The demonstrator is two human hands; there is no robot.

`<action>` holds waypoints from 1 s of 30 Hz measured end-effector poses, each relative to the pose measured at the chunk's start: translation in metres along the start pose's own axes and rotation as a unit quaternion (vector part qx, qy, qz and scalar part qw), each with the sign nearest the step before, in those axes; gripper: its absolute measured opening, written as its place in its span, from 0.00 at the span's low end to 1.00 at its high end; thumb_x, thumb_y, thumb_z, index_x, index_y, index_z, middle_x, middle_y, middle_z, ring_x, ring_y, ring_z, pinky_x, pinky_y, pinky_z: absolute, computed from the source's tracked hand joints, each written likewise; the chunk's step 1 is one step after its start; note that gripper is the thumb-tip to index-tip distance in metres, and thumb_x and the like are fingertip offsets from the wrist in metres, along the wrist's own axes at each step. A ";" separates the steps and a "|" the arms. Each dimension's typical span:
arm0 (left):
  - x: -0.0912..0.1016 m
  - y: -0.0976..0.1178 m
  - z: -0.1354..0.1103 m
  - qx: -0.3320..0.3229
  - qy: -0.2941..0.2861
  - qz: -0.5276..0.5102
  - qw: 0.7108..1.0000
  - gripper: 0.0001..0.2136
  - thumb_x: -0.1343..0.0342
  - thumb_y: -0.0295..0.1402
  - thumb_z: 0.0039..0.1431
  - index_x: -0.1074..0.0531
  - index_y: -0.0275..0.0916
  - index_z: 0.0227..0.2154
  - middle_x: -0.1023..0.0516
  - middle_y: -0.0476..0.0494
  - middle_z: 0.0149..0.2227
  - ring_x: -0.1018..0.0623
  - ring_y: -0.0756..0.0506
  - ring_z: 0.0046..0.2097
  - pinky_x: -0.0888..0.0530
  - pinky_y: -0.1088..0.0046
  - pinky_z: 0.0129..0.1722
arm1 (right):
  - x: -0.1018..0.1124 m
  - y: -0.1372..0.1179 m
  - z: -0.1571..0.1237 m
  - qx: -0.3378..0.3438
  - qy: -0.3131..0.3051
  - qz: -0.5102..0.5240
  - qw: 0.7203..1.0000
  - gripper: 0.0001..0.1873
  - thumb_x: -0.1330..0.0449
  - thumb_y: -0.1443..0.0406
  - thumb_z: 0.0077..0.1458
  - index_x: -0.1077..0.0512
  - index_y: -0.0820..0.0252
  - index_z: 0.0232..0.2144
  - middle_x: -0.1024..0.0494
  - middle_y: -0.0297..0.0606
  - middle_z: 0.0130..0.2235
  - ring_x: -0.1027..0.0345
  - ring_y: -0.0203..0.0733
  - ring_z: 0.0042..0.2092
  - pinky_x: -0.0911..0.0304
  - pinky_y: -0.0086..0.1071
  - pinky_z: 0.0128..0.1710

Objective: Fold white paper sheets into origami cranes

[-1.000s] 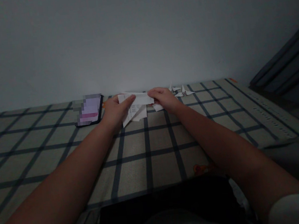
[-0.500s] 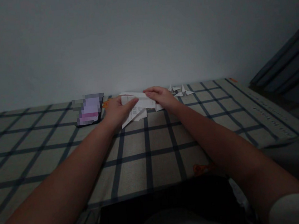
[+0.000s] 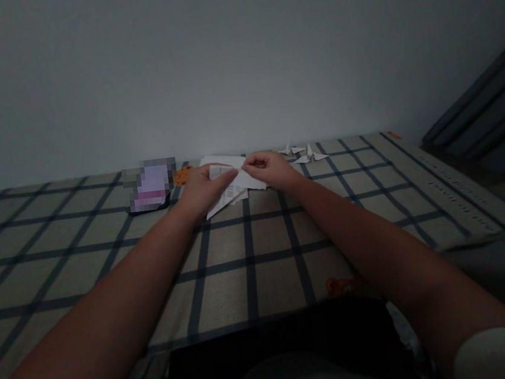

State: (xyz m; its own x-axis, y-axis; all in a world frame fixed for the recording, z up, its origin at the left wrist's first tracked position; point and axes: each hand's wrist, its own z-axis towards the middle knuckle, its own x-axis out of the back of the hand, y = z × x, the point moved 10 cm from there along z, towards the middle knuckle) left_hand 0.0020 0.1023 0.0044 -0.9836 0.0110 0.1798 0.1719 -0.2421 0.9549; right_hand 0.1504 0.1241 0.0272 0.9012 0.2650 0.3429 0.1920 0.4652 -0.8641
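Observation:
My left hand [image 3: 204, 189] is closed on a folded piece of printed paper [image 3: 219, 171], its thumb lying along the top. My right hand [image 3: 269, 168] pinches at the tip of that paper, thumb and forefinger close to my left thumb. Beneath and behind both hands lie more white paper sheets [image 3: 255, 180], partly covered by the fingers. Just beyond my right hand, two folded paper cranes [image 3: 311, 156] rest on the cloth. How the held paper is folded is hard to see in the dim light.
A phone [image 3: 152, 186] with a lit, blurred screen lies left of my hands. Beside it is an orange patch [image 3: 183, 175], and another orange item [image 3: 340, 286] is at the near edge. A checked cloth [image 3: 272, 278] covers the table, which meets a plain wall [image 3: 238, 63].
The held paper has become smaller and narrower between my hands. My right hand has drawn inward and curled its fingers, uncovering more of the sheet underneath.

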 end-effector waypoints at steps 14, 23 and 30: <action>0.003 0.008 0.000 -0.039 0.009 0.062 0.997 0.16 0.34 0.46 0.49 0.19 0.38 0.33 0.17 0.40 0.36 0.20 0.40 0.39 0.24 0.68 0.38 | -0.008 -0.006 -0.002 0.002 -0.014 0.004 1.000 0.06 0.39 0.63 0.51 0.30 0.60 0.29 0.28 0.34 0.29 0.36 0.36 0.33 0.38 0.31 0.37; 0.016 0.014 0.001 -0.049 0.057 0.050 0.996 0.14 0.35 0.43 0.50 0.20 0.37 0.33 0.20 0.44 0.30 0.23 0.44 0.32 0.26 0.71 0.33 | 0.003 -0.005 0.000 0.007 0.015 -0.010 1.000 0.06 0.40 0.63 0.52 0.27 0.62 0.29 0.26 0.34 0.29 0.35 0.35 0.33 0.38 0.30 0.36; 0.027 0.010 0.003 -0.039 0.075 -0.007 0.996 0.16 0.34 0.45 0.50 0.21 0.37 0.36 0.20 0.44 0.31 0.23 0.45 0.31 0.26 0.72 0.32 | 0.017 0.014 -0.001 -0.069 0.017 0.031 0.997 0.06 0.40 0.65 0.55 0.27 0.63 0.29 0.26 0.35 0.26 0.34 0.34 0.28 0.35 0.29 0.31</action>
State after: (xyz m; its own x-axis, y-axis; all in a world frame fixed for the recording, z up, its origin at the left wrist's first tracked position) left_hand -0.0227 0.1031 0.0200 -0.9839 -0.1282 0.1244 0.1596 -0.3173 0.9348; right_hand 0.1691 0.1348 0.0207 0.9253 0.2591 0.2768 0.1856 0.3271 -0.9266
